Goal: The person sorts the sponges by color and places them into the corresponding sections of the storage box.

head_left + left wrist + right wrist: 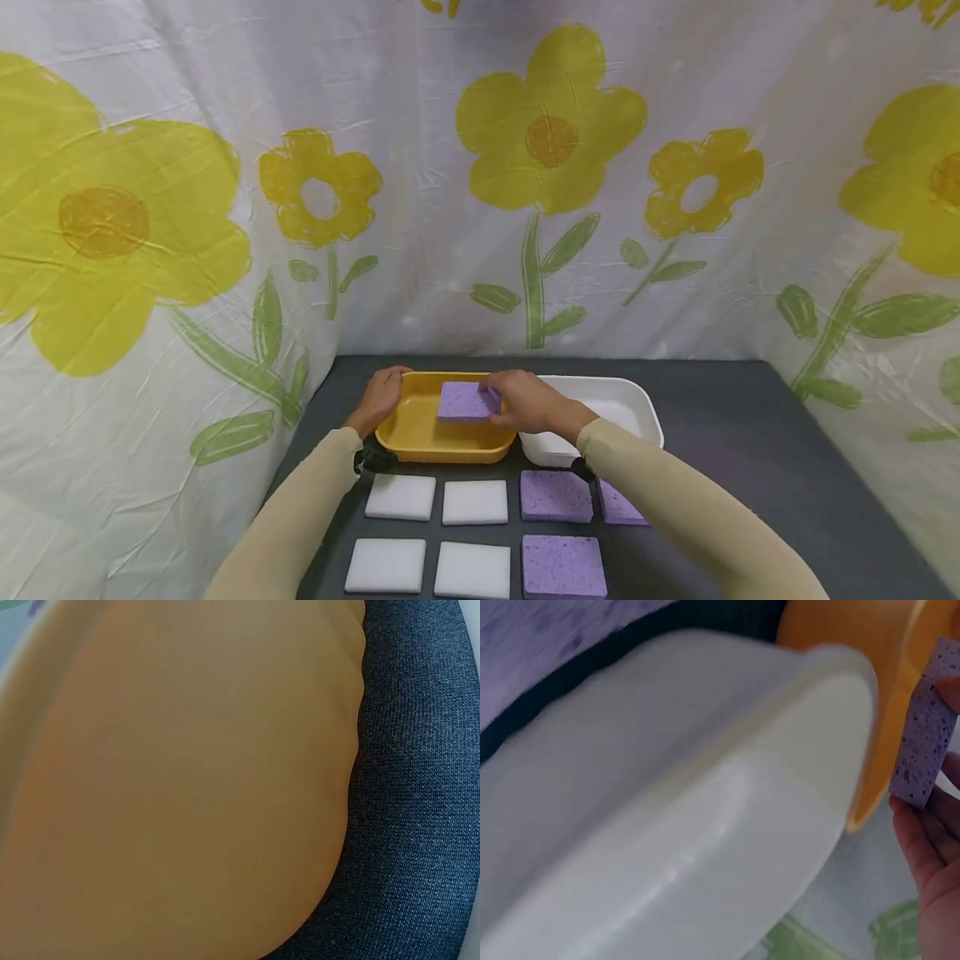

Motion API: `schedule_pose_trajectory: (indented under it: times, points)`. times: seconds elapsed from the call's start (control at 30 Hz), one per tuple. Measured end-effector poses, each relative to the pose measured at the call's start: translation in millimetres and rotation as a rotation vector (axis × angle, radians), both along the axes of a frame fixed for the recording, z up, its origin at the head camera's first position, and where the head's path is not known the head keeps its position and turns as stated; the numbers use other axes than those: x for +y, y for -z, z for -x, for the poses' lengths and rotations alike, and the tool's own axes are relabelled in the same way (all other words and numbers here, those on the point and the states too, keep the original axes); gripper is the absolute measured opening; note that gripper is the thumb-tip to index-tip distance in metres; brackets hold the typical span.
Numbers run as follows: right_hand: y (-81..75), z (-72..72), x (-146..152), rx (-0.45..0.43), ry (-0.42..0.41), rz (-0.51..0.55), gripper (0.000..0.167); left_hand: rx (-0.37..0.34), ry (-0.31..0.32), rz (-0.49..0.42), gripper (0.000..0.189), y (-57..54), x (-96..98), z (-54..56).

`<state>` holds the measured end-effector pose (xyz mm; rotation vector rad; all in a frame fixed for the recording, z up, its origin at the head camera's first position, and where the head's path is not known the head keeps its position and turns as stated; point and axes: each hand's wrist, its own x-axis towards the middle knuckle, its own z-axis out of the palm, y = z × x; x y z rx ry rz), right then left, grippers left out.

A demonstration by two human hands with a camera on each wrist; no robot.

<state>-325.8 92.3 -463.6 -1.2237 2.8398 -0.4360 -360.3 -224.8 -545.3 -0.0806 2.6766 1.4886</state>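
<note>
My right hand (528,402) grips a purple sponge (459,402) by its right edge, over the yellow tray (416,432). In the right wrist view the sponge (919,739) is pinched between the thumb and fingers of my hand (939,870), near the tray's orange-yellow rim. On the far left corner of that tray my left hand (381,398) holds the rim. Only the tray's outer wall (195,780) fills the left wrist view; the hand is outside that picture. A white tray (626,408) stands just right of the yellow one, partly behind my right forearm.
In front of the trays, white sponges (401,497) lie in two rows on the dark tabletop (720,450). More purple sponges (557,497) lie right of them, one partly under my right sleeve. A flower-printed curtain (420,275) stands behind and at both sides.
</note>
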Motion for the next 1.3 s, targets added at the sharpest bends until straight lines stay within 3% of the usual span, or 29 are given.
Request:
schedule_pose_trajectory:
  times: [0.13,0.3,0.67,0.93,1.3]
  points:
    - [11.1,3.6,-18.3,-0.031,0.011,-0.016,0.047,0.004,-0.01,-0.001,0.051,-1.0,1.8,-1.0]
    - [25.6,7.5,-38.1,-0.001,-0.017,-0.044,0.045,0.001,-0.001,-0.007,0.051,-0.8,1.9,-1.2]
    - [43.0,7.0,-66.0,-0.075,0.0,-0.036,0.047,0.009,0.003,-0.031,0.051,3.0,0.7,2.5]
    - [49.6,9.8,-74.0,-0.162,0.029,-0.008,0.049,0.003,0.0,-0.043,0.052,1.1,2.5,-0.2]
    - [53.3,11.1,-85.4,-0.189,0.037,0.003,0.049,0.006,-0.004,-0.04,0.053,1.2,3.1,-1.1]
